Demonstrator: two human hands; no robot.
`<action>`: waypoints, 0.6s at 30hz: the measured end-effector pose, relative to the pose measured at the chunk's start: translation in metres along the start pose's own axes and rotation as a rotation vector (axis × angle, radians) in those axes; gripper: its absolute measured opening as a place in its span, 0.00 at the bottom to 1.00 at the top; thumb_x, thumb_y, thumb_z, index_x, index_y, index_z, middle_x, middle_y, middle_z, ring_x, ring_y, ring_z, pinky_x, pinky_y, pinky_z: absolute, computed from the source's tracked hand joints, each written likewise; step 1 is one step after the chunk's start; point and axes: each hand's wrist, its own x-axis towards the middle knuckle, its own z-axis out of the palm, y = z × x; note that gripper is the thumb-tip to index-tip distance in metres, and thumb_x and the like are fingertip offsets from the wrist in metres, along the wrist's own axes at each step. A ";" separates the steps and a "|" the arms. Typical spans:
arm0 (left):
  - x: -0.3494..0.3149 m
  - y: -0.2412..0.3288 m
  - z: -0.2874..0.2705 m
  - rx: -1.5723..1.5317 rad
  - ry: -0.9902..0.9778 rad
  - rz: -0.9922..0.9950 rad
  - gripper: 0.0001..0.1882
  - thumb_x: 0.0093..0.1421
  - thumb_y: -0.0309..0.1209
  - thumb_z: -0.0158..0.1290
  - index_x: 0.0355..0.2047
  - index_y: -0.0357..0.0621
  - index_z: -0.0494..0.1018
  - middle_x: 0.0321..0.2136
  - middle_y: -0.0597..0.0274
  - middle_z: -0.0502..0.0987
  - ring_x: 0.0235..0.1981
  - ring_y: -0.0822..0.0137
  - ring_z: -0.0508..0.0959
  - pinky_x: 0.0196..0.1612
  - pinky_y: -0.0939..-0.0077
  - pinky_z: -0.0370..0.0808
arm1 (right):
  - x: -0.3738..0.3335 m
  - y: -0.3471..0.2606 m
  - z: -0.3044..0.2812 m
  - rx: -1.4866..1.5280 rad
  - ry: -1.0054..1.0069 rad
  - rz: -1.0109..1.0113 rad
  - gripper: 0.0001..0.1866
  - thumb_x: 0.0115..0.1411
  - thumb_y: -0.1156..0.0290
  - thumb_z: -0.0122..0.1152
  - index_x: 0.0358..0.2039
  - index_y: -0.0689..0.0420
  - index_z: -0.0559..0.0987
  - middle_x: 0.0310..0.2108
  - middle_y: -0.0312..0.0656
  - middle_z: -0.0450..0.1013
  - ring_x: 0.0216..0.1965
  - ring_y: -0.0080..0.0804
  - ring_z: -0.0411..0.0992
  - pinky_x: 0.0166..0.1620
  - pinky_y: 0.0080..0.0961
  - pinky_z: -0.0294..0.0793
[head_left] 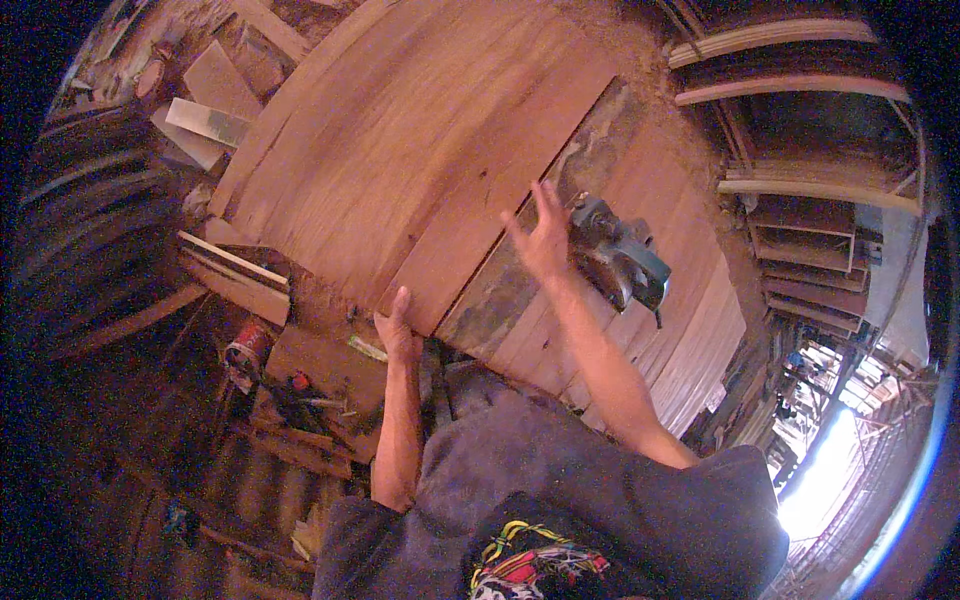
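Observation:
A broad panel of reddish-brown boards (400, 130) lies before me, with one long plank (500, 200) along its right side. At that plank's near end is my left hand (398, 332), thumb up and the other fingers curled against the edge, partly hidden. My right hand (541, 242) is held over the dark gap at the plank's right side, fingers spread and holding nothing. Just right of it a dark green power tool, which looks like an electric planer (622, 255), rests on the boards.
More boards (680, 330) lie on the right, past a worn grey bench strip (490, 310). Wood offcuts (215, 100) are piled at the far left. A red can (248, 345) stands at the near left. Racks of stacked planks (790, 90) line the right side.

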 end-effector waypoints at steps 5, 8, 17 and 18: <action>-0.003 -0.003 -0.011 0.035 0.081 -0.038 0.30 0.56 0.32 0.65 0.54 0.31 0.66 0.48 0.52 0.74 0.45 0.60 0.77 0.48 0.63 0.76 | 0.117 0.045 -0.007 0.123 0.083 0.187 0.40 0.57 0.55 0.66 0.61 0.68 0.65 0.52 0.57 0.72 0.53 0.49 0.71 0.56 0.38 0.69; -0.014 0.000 -0.015 0.313 0.234 -0.006 0.27 0.58 0.36 0.63 0.52 0.32 0.69 0.44 0.55 0.75 0.41 0.65 0.76 0.45 0.69 0.74 | 0.184 0.062 -0.004 0.074 0.113 0.220 0.36 0.56 0.55 0.66 0.58 0.68 0.70 0.39 0.52 0.79 0.45 0.45 0.77 0.50 0.37 0.73; -0.045 0.028 0.025 0.503 0.186 0.189 0.17 0.61 0.39 0.60 0.26 0.41 0.68 0.25 0.72 0.67 0.30 0.75 0.64 0.33 0.77 0.63 | 0.240 0.181 0.021 -0.077 0.146 0.195 0.29 0.56 0.55 0.65 0.49 0.66 0.78 0.36 0.50 0.80 0.40 0.40 0.79 0.45 0.33 0.76; -0.045 0.030 0.026 0.512 0.175 0.190 0.18 0.61 0.39 0.60 0.25 0.42 0.67 0.24 0.72 0.66 0.29 0.76 0.63 0.32 0.78 0.62 | 0.237 0.180 0.023 -0.047 0.139 0.200 0.29 0.56 0.56 0.66 0.49 0.67 0.78 0.36 0.50 0.80 0.39 0.39 0.79 0.45 0.32 0.76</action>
